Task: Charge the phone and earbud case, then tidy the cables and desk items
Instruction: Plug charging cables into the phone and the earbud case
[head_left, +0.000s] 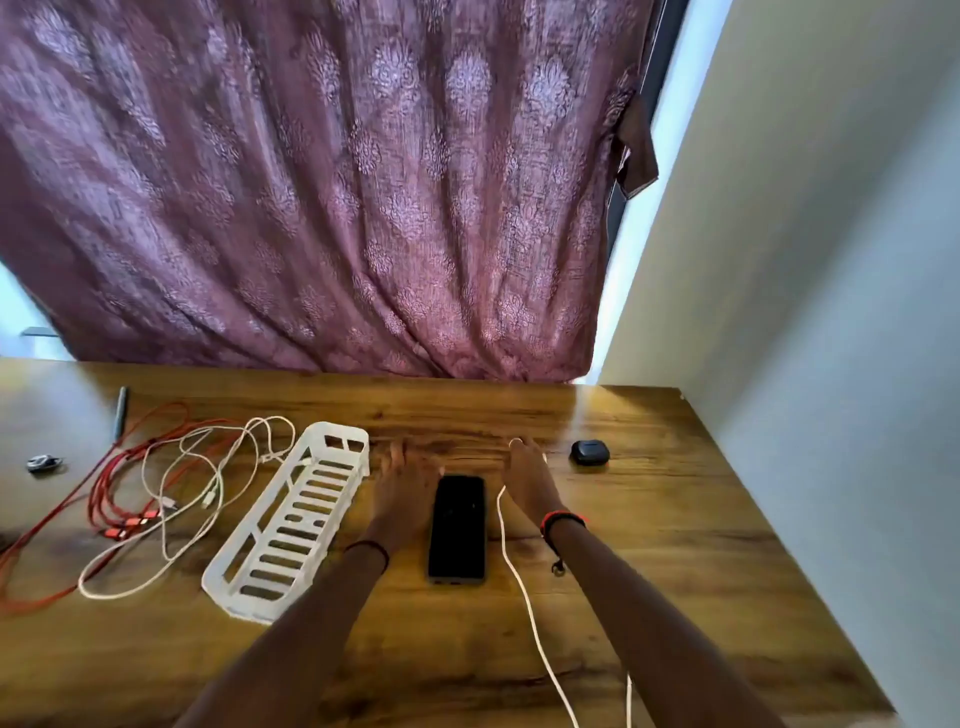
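Daylight leaks around the curtain (311, 182); glare on desk (597, 415) below its right edge. Hands motion-blurred. Wide-angle bending at edges.

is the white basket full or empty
Empty. The white basket shows only the desk through its slots; the tangled cables lie outside, to its left.

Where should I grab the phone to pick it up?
Grab the phone by its two long edges, coming straight down from above. It lies flat, screen up, between the left hand and right hand, with bare desk along both sides, so fingers can probably pinch across its narrow width.
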